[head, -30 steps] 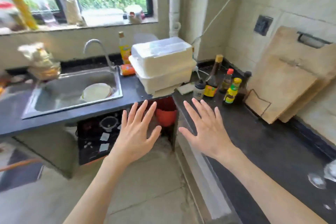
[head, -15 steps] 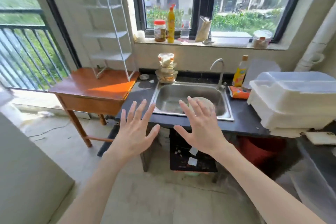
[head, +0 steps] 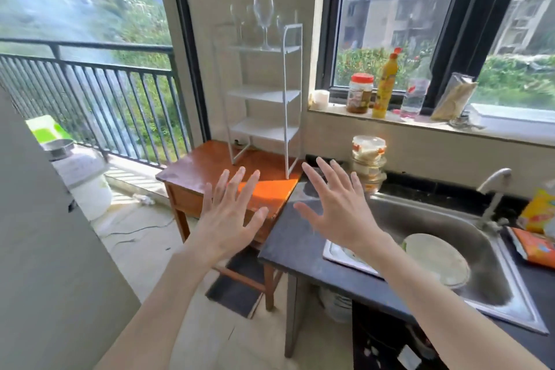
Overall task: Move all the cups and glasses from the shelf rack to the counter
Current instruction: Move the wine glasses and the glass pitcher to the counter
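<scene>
1. The person's left hand (head: 231,216) is held out flat in the air, palm down, fingers spread wide, its grip released and nothing in it.
2. The right hand (head: 336,207) is just beside it, spread the same way, its grip also released and empty.
3. The landmark is the white metal shelf rack (head: 264,93), a narrow frame with tiered shelves.
4. The left hand hangs in front of and below the rack, over the small orange-brown wooden table (head: 210,168) on which the rack stands.
5. The right hand is in front of the rack and to its right, above the near corner of the dark grey kitchen table (head: 297,243) that butts against the wooden one.
6. The clear stemmed wine glasses (head: 263,19) stand upright on the rack's top shelf, well apart from both hands; one is sharp, the others faint against the wall, so their number is hard to tell.
7. The rack's lower shelves look bare.
8. Right of the rack, sunk in the grey table, is a stainless steel sink (head: 450,234) with a pale round plate (head: 435,258) lying in it.
9. Between rack and sink, against the wall, stands a stack of clear glass jars (head: 368,159).
10. Farther right of the rack, on the window sill, is a tall yellow plastic bottle (head: 384,84).
</scene>
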### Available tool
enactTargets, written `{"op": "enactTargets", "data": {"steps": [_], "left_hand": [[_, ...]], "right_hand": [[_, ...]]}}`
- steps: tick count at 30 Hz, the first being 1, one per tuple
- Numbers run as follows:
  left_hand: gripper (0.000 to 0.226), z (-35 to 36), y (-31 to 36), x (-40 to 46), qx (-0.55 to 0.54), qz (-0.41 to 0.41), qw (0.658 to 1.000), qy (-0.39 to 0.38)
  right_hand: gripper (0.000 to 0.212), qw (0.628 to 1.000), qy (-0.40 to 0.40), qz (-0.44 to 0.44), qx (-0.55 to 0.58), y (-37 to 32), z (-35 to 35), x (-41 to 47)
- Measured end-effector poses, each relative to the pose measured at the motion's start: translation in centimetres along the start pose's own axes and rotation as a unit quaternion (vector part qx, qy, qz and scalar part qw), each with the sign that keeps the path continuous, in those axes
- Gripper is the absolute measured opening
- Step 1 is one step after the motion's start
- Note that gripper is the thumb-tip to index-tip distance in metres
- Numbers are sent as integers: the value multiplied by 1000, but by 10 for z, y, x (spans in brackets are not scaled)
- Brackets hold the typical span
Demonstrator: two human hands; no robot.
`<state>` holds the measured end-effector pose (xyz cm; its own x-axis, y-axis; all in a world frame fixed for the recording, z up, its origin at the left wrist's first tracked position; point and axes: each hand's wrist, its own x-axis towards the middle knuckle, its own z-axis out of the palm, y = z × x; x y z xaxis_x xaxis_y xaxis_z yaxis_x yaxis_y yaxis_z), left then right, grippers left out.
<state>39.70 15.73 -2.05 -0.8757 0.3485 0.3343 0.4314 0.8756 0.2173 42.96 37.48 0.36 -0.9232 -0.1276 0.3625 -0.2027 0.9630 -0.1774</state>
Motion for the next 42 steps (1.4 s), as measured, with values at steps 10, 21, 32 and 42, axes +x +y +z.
{"op": "enactTargets", "data": {"steps": [10, 21, 32, 42], "left_hand": [[64, -36, -98, 175, -14, -38, 999, 22], [74, -29, -181, 349, -108, 9, 992, 71], [66, -72, -247, 568, -282, 93, 941, 161], [78, -71, -247, 698, -376, 64, 906, 184]], "right_hand": [[70, 996, 53, -66, -9, 3, -9, 230], [67, 990, 107, -34, 87, 9, -1, 402], [76, 924, 309, 117, 194, -4, -10, 597], [97, 878, 372, 201, 223, 10, 11, 650]]}}
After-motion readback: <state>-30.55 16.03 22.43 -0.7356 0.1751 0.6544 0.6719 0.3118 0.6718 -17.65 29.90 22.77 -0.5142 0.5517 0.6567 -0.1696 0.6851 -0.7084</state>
